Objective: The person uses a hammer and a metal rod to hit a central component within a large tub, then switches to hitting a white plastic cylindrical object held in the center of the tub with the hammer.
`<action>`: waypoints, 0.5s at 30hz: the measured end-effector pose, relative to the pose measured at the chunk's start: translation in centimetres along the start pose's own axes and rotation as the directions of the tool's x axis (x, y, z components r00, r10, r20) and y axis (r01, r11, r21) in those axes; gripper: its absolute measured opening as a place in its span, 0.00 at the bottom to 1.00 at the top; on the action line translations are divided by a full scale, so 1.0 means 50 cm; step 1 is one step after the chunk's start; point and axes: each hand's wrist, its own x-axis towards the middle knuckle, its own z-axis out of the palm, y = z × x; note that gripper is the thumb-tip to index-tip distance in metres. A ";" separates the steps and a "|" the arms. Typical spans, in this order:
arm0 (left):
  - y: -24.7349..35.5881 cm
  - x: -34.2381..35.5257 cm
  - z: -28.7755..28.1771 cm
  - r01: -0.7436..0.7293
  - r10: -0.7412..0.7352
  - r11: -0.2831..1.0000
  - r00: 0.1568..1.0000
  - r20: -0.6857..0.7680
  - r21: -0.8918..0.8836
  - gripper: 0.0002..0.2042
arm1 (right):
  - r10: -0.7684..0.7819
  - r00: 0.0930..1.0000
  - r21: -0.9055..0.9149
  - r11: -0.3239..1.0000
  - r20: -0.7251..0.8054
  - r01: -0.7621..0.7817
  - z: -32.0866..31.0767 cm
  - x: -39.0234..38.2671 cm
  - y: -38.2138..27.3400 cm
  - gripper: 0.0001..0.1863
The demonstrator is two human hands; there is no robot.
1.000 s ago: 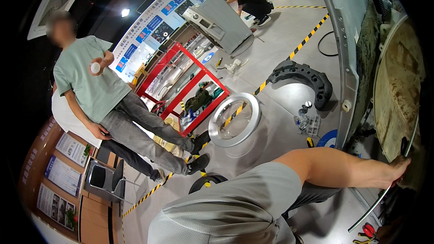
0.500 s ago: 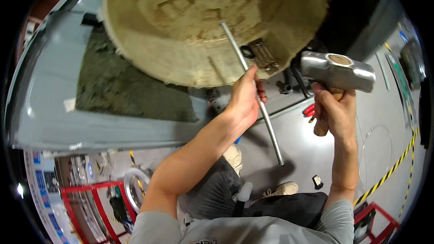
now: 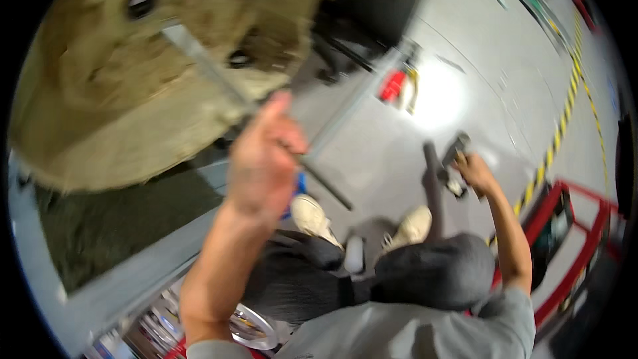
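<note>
My left hand (image 3: 262, 159), blurred, is closed around a long metal rod (image 3: 216, 73). The rod slants from inside a large stained cream tub (image 3: 86, 149), near its central round black-ringed bearing (image 3: 141, 2), down past my hand to a lower end over the floor. Low on my right, my right hand (image 3: 476, 171) grips a hammer (image 3: 458, 146) with a metal head, held close to the floor. Just beneath the hammer, a small black-and-white object (image 3: 456, 188) lies on the floor. Dark parts (image 3: 266, 50) lie inside the tub, too blurred to name.
The tub rests on a grey surface (image 3: 100, 319) with a dark green mat (image 3: 100, 226). Red-handled pliers (image 3: 393, 85) lie on the floor. Yellow-black tape (image 3: 557, 139) and a red frame (image 3: 585, 226) are on the right. My shoes (image 3: 312, 218) are below the rod.
My view has swung right, so the tub appears farther left. The hammer has come down from beside the tub toward the floor in my right hand. My left hand still holds the rod.
</note>
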 end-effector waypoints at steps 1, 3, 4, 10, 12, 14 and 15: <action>0.020 -0.009 -0.003 0.085 -0.089 0.992 0.995 -0.037 -0.095 0.15 | 0.076 0.997 0.061 0.995 0.007 -0.076 0.007 0.007 -0.003 0.15; 0.031 -0.028 -0.016 0.110 -0.098 0.966 0.993 0.060 -0.235 0.18 | 0.098 0.994 0.286 0.952 0.040 -0.106 0.023 0.057 0.065 0.12; 0.038 -0.043 0.000 0.158 -0.135 0.952 0.985 0.106 -0.261 0.18 | 0.115 0.991 0.469 0.873 0.064 -0.132 0.041 0.062 0.087 0.11; 0.029 -0.026 0.060 0.189 -0.177 0.958 0.981 0.075 -0.216 0.18 | 0.149 0.978 0.732 0.648 0.145 -0.208 0.064 0.098 0.174 0.10; 0.022 0.001 0.059 0.220 -0.212 0.952 0.975 0.064 -0.214 0.17 | 0.153 0.972 0.770 0.593 0.180 -0.236 0.071 0.110 0.184 0.11; 0.011 0.021 0.072 0.266 -0.254 0.944 0.964 0.083 -0.197 0.16 | 0.177 0.960 0.795 0.539 0.217 -0.279 0.078 0.124 0.203 0.11; 0.003 0.030 0.078 0.283 -0.271 0.940 0.958 0.090 -0.190 0.16 | 0.192 0.959 0.797 0.536 0.208 -0.280 0.075 0.117 0.191 0.12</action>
